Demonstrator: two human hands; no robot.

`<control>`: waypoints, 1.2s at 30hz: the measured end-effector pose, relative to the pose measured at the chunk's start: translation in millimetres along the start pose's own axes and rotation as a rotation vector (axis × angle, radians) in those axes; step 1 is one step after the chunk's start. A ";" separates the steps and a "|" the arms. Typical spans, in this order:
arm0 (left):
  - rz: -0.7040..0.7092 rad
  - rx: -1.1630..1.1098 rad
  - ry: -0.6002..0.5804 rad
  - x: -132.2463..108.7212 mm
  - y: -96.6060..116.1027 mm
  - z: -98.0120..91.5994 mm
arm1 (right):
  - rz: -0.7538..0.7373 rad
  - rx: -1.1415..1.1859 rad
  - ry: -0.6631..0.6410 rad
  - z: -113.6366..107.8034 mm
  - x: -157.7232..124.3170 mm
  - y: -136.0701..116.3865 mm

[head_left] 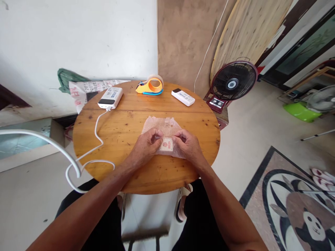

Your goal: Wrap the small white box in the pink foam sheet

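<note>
One small white card (168, 144) with red print, near the middle of a round wooden table (120, 129), within the outline of a crumpled translucent wrap (155, 124); on top or beneath a layer, cannot tell. Left hand (146, 143) at the card's left far corner, thumb and forefinger close together; right hand (188, 143) likewise at the right far corner, other fingers curled. Whether gripping card or wrap, or merely touching: cannot tell. Farther left, a white power bank (112, 96) with a dark near end, joined to a white cable (97, 127) looping past the table's near left edge. At the far edge, a yellow-and-blue tape dispenser (144, 88); to its right, a second white power bank (184, 97), slanted. Beyond the table's right side, a dark red fan (232, 83).
</note>
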State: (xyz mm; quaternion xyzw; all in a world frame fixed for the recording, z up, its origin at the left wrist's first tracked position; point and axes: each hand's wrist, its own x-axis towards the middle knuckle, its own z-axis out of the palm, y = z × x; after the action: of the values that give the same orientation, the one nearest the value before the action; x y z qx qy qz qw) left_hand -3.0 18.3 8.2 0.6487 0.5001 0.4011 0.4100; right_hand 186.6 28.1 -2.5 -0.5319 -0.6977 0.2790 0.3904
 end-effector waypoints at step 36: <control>0.122 0.150 -0.014 2.8 -7.1 -0.7 | -0.558 -0.396 -0.097 -3.6 -7.5 -15.1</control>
State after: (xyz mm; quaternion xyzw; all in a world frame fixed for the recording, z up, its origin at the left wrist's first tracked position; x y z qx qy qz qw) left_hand -5.4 22.3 2.1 0.7096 0.4854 0.3822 0.3388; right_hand 182.6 16.6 9.8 -0.3723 -0.8745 0.0456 0.3074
